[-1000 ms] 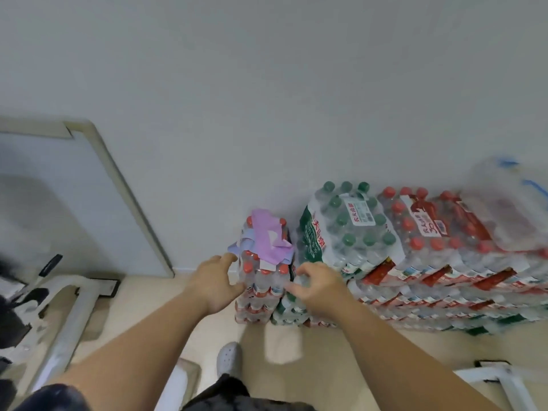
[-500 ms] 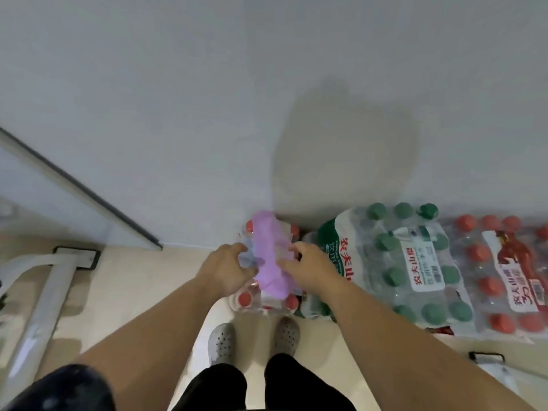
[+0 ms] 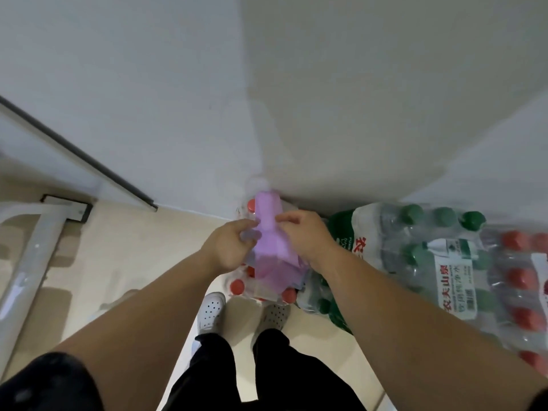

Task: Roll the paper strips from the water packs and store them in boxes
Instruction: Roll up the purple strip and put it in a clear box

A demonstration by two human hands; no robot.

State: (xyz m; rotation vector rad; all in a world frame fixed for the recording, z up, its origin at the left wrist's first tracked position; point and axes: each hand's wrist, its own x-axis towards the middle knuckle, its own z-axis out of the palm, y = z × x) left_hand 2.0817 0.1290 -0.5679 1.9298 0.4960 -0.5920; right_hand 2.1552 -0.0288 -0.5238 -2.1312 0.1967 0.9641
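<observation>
White wall (image 3: 267, 84) and pale floor (image 3: 118, 247) meet at a corner stacked with water packs (image 3: 415, 247), where my left hand (image 3: 228, 249) and right hand (image 3: 305, 237) pinch the lilac paper strips (image 3: 272, 259) lying atop the red-capped pack (image 3: 237, 286). I judge this the pick-up; lifting clear and rolling tight comes next. Strips look thin, creased, overlapping.

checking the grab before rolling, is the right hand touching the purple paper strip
Touching. In the head view the right hand pinches the purple paper strip at its right edge.
</observation>
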